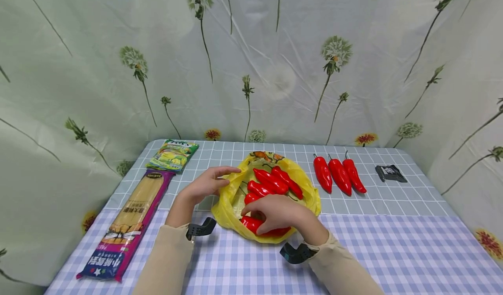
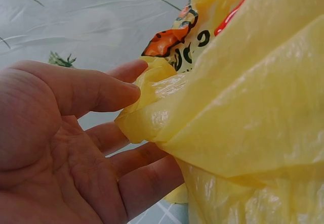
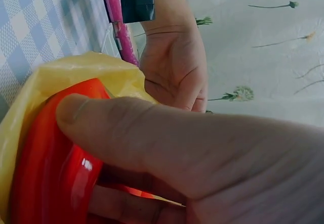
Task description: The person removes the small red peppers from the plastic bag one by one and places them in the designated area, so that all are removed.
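Both forearms came in from the near edge, beige sleeves, a black camera mount on each wrist. Right hand (image 1: 280, 214) sat over the near lip of the yellow plastic bag (image 1: 228, 201), fingers curled round a red pepper (image 1: 251, 223) lying at the bag's near edge. Right wrist view confirmed it: thumb (image 3: 126, 128) pressed across the glossy red skin, bag film wrapped under the pepper.

Left hand (image 1: 208, 182) was at the bag's left rim. Left wrist view showed thumb (image 2: 96, 90) and fingers pinching a bunched fold of the yellow film, palm otherwise relaxed and spread.

Bag sat mouth-up near the middle of the surface (image 1: 393, 242), on the checked cloth, straddling the seam between the grey grid half and the blue gingham half. Printed orange-and-black graphic on the far rim. Inside: several more red peppers (image 1: 275, 179), lying roughly diagonal, touching each other.

Just right of the bag, apart from it: three loose red peppers (image 1: 339, 175) in a row, stems pointing away, touching or nearly touching one another. Further right, well apart: small black packet (image 1: 390, 173).

Left side: long noodle pack (image 1: 131, 218) with purple edging, lying lengthwise toward the near-left corner. Beyond its far end, green snack bag (image 1: 173, 154), touching or just beside it; couldn't tell which.

Backdrop was a pale green curtain (image 1: 251, 59) with a dandelion print, on all three sides.
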Demonstrator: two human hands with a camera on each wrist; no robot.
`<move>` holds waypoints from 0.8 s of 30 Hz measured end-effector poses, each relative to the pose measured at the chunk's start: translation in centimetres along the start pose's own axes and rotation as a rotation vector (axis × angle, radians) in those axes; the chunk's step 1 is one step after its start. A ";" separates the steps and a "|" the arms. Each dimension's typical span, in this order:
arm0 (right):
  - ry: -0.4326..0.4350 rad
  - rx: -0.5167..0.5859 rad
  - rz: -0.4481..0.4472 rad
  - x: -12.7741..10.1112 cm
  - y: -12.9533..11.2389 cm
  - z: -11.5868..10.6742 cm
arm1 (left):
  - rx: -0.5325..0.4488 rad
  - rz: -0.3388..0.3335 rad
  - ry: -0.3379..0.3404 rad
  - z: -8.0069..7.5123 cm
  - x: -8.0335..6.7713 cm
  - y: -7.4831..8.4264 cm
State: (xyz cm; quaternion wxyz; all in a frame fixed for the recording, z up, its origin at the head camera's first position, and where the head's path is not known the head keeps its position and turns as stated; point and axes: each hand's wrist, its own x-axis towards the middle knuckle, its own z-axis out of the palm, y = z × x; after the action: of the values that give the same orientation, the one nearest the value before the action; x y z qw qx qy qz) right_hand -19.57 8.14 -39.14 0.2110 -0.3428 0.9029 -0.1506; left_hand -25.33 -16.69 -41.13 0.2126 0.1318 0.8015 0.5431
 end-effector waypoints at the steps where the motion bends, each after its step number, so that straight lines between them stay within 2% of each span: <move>1: -0.003 0.000 0.003 0.0 -0.1 0.0 | -0.002 0.000 0.001 0.0 0.0 0.0; 13: 0.008 0.021 -0.037 -0.8 0.1 -1.1 | -0.011 0.006 -0.002 -0.1 0.0 0.1; 24: 0.067 0.007 -0.009 -1.3 0.5 -1.6 | -0.019 0.000 -0.002 0.0 0.1 0.1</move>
State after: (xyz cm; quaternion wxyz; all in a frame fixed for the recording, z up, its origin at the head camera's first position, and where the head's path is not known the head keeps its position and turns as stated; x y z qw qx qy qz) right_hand -19.75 9.66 -37.59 0.1815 -0.3408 0.9074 -0.1662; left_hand -25.38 -16.63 -41.06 0.2146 0.1303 0.7963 0.5504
